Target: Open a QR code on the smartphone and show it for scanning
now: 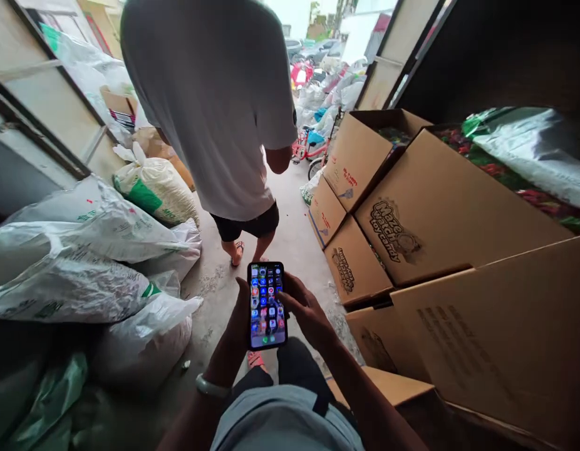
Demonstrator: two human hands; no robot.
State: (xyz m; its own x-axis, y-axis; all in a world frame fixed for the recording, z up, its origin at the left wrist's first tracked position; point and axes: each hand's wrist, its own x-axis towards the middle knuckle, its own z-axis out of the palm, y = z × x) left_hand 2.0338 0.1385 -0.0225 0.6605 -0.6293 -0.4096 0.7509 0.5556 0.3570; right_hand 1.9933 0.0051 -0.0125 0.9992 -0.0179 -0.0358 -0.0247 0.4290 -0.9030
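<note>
A smartphone (267, 305) with a lit screen full of app icons is upright in front of me. My left hand (237, 326) grips it from the left side and behind; a pale bracelet (211, 386) sits on that wrist. My right hand (307, 310) is at the phone's right edge, with its thumb touching the screen. Below the hands I see my dark shorts and a foot in a pink sandal (255, 359).
A person in a white T-shirt (215, 94) and black shorts walks ahead down a narrow concrete aisle (294, 244). Filled white plastic sacks (83, 263) pile up on the left. Stacked printed cardboard boxes (435, 213) line the right. A small red bicycle (305, 149) stands farther off.
</note>
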